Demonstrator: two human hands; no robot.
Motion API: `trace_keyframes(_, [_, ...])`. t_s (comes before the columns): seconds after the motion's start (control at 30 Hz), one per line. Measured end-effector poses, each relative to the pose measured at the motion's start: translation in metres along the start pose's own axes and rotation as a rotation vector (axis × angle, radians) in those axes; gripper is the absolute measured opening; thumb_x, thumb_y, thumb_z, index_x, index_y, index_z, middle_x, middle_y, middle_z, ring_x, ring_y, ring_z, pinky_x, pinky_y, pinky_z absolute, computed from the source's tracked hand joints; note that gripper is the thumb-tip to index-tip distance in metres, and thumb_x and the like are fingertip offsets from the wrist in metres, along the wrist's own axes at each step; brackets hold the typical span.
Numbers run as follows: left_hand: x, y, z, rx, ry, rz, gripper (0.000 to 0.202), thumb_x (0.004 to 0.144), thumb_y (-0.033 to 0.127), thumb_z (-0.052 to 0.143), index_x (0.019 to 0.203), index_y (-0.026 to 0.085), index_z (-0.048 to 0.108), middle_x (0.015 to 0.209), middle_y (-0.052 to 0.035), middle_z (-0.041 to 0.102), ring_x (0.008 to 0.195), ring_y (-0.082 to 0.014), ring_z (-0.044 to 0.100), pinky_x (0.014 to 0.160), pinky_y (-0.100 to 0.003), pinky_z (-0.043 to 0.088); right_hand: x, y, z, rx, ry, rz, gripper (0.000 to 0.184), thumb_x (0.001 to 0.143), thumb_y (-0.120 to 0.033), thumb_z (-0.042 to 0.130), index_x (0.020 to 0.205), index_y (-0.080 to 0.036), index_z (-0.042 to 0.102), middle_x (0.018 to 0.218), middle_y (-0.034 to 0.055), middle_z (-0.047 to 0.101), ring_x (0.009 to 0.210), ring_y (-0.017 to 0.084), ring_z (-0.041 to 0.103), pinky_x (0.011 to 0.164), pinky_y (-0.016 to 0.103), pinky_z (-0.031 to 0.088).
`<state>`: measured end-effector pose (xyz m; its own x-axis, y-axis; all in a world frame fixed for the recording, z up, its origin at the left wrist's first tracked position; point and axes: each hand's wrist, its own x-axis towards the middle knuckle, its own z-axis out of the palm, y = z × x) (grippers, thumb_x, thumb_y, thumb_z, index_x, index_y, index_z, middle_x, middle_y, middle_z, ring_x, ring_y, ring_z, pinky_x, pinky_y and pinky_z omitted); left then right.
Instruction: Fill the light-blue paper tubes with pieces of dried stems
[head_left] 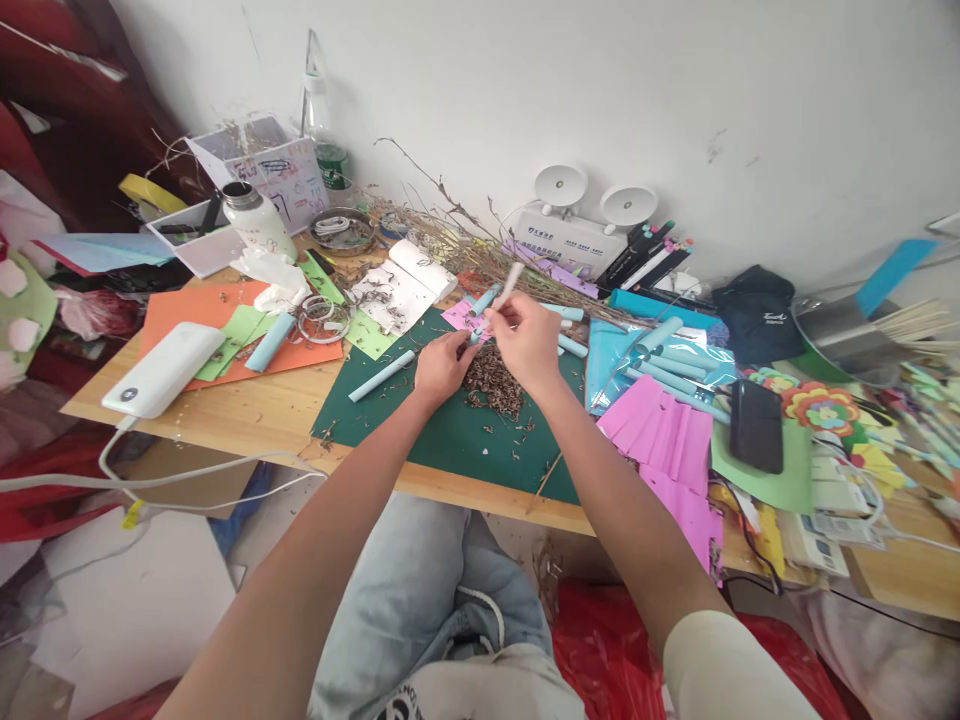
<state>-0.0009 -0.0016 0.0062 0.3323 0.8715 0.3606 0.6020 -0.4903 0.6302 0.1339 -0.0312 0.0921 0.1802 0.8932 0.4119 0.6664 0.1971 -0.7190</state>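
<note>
My left hand (442,367) is closed over the green mat (450,440), its fingertips pinching a small light blue paper tube (478,332) that is mostly covered. Close beside it, my right hand (529,340) pinches a thin whitish strip (511,284) that sticks up above the fingers; its exact kind is unclear. Under the hands lies a pile of dry brown plant bits (495,382). Pink paper (457,316) shows just behind my left fingers. Another light blue paper tube (381,377) rests on the mat to the left.
Dry branches (450,240) stretch along the wall. More blue tubes (675,372) and pleated pink paper (660,430) are at right, near a black phone (756,425). At left are a white power bank (163,370), orange paper (172,318) and a white bottle (259,220) with its top open.
</note>
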Motion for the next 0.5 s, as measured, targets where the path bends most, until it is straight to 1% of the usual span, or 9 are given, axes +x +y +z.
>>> trace_keyframes(0.1, [0.000, 0.001, -0.001, 0.013, -0.014, -0.018, 0.024, 0.095, 0.038, 0.053, 0.078, 0.021, 0.057, 0.077, -0.0032, 0.063, 0.071, -0.0181, 0.056, 0.064, -0.028, 0.035, 0.008, -0.005, 0.001, -0.097, -0.064, -0.010, 0.012, 0.087, -0.028, 0.057, 0.082, -0.021, 0.065, 0.075, 0.0016, 0.069, 0.069, 0.017, 0.064, 0.070, 0.029, 0.048])
trace_keyframes(0.2, [0.000, 0.002, -0.001, 0.024, -0.026, -0.026, 0.024, 0.094, 0.038, 0.054, 0.079, 0.021, 0.058, 0.077, -0.0037, 0.064, 0.071, -0.0183, 0.056, 0.065, -0.028, 0.035, 0.016, -0.011, -0.003, -0.202, -0.107, -0.019, 0.018, 0.086, -0.030, 0.058, 0.074, -0.020, 0.067, 0.065, 0.0021, 0.066, 0.063, 0.017, 0.059, 0.067, 0.029, 0.043])
trace_keyframes(0.27, [0.000, 0.002, -0.001, 0.026, -0.023, -0.026, 0.024, 0.094, 0.039, 0.054, 0.079, 0.021, 0.058, 0.077, -0.0036, 0.064, 0.071, -0.0180, 0.056, 0.065, -0.028, 0.036, 0.020, -0.014, -0.006, -0.229, -0.108, -0.021, 0.021, 0.086, -0.030, 0.058, 0.070, -0.019, 0.067, 0.060, 0.0019, 0.063, 0.059, 0.016, 0.056, 0.065, 0.030, 0.041])
trace_keyframes(0.37, [0.000, 0.001, -0.001, 0.026, -0.017, -0.020, 0.023, 0.095, 0.038, 0.054, 0.079, 0.022, 0.059, 0.077, -0.0031, 0.064, 0.071, -0.0177, 0.056, 0.065, -0.028, 0.036, 0.019, -0.013, -0.008, -0.238, -0.092, -0.049, 0.024, 0.087, -0.029, 0.056, 0.067, -0.020, 0.065, 0.060, 0.0021, 0.063, 0.058, 0.016, 0.054, 0.064, 0.030, 0.039])
trace_keyframes(0.5, [0.000, 0.001, -0.001, 0.030, -0.027, -0.006, 0.023, 0.095, 0.037, 0.054, 0.079, 0.021, 0.058, 0.079, -0.0031, 0.064, 0.072, -0.0179, 0.056, 0.065, -0.028, 0.035, 0.013, -0.004, -0.004, -0.227, -0.092, -0.064, 0.021, 0.088, -0.028, 0.055, 0.071, -0.020, 0.064, 0.064, 0.0025, 0.065, 0.061, 0.017, 0.058, 0.065, 0.030, 0.040])
